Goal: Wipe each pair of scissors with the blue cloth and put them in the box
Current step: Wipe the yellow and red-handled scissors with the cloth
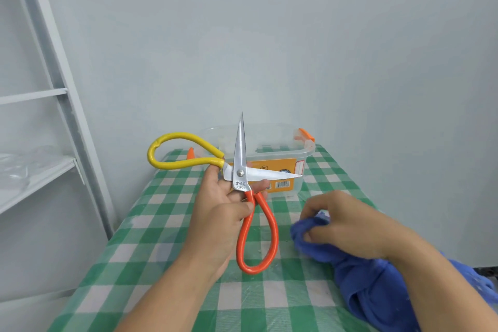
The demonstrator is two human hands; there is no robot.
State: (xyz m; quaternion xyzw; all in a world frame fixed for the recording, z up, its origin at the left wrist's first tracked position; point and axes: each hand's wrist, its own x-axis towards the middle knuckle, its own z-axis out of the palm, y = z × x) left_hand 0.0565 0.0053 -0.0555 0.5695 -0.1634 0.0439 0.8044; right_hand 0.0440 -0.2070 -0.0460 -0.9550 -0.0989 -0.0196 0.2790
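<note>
My left hand [223,213] holds one pair of scissors [239,172] by the pivot, above the table. The scissors are spread wide: one steel blade points up, the other points right. One handle loop is yellow [172,151] and sticks out to the left; the other is orange [258,237] and hangs down. To the right, my right hand [342,226] rests on the table, fingers closed on a bunched blue cloth [372,286]. The clear plastic box [280,143], with orange latches and an orange label, stands open behind the scissors.
A green and white checked cloth under clear film covers the table [167,245]. A white metal shelf frame [54,94] stands to the left, with clear plastic on one shelf. A pale wall closes off the back, right behind the box.
</note>
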